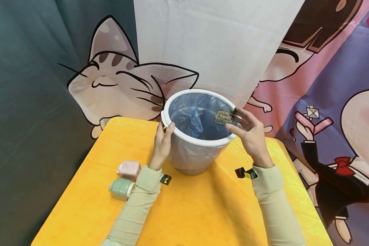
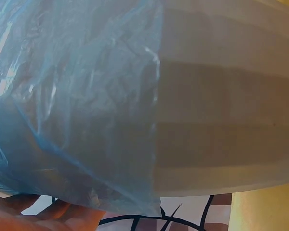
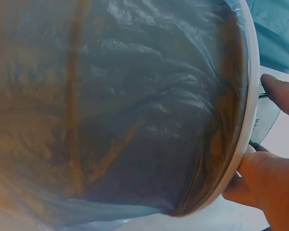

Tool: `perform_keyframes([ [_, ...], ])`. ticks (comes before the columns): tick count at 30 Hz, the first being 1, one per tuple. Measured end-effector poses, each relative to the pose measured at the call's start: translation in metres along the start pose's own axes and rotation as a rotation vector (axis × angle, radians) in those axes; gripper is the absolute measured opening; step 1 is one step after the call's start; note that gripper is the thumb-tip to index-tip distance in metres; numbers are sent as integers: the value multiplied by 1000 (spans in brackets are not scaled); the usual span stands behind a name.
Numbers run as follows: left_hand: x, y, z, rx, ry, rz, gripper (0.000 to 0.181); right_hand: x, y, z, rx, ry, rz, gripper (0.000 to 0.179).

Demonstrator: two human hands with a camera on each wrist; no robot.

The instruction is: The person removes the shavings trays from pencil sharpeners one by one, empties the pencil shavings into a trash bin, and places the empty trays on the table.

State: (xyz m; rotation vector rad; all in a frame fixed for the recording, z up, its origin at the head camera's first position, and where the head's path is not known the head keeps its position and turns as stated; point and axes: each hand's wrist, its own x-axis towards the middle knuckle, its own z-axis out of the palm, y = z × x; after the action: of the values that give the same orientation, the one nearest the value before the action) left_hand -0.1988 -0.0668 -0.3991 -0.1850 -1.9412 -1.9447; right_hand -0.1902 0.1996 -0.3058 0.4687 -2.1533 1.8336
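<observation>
A translucent trash can (image 1: 192,159) with a white rim (image 1: 200,91) stands on the yellow tabletop, lined with a thin blue plastic bag (image 1: 187,119). My left hand (image 1: 163,145) grips the rim at its left side, thumb on top; its fingers show low in the left wrist view. Over the right part of the opening, my right hand (image 1: 252,133) pinches a small flat rectangular piece (image 1: 223,117), speckled brown and green, between thumb and fingers. Its exact kind cannot be told. In the right wrist view the can's wall hides most of that piece.
Left of my left forearm lie a pink bottle-like container (image 1: 130,169) and a green one (image 1: 122,188), side by side on the yellow cloth (image 1: 184,212). Cartoon-printed curtains (image 1: 117,85) hang close behind the table and to its right.
</observation>
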Motion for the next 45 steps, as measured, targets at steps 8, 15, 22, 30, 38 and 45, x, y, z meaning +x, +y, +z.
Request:
perform_keyframes([
  [8, -1, 0, 1, -10, 2, -3, 67, 5, 0, 8, -23, -12, -23, 55],
  [15, -1, 1, 0, -8, 1, 1, 66, 7, -2, 12, -33, -24, -23, 60],
  [22, -1, 3, -1, -14, -23, -13, 63, 2, -21, 21, -98, -60, -24, 63],
  [30, 0, 1, -2, -24, -29, -10, 59, 0, -31, 31, -171, -97, -50, 63],
  [38, -2, 2, -1, -3, -9, -14, 65, -2, -33, 38, -245, -122, -100, 66],
  [45, -2, 3, -1, -2, -10, -21, 66, -5, -36, 41, -356, -150, -185, 66],
])
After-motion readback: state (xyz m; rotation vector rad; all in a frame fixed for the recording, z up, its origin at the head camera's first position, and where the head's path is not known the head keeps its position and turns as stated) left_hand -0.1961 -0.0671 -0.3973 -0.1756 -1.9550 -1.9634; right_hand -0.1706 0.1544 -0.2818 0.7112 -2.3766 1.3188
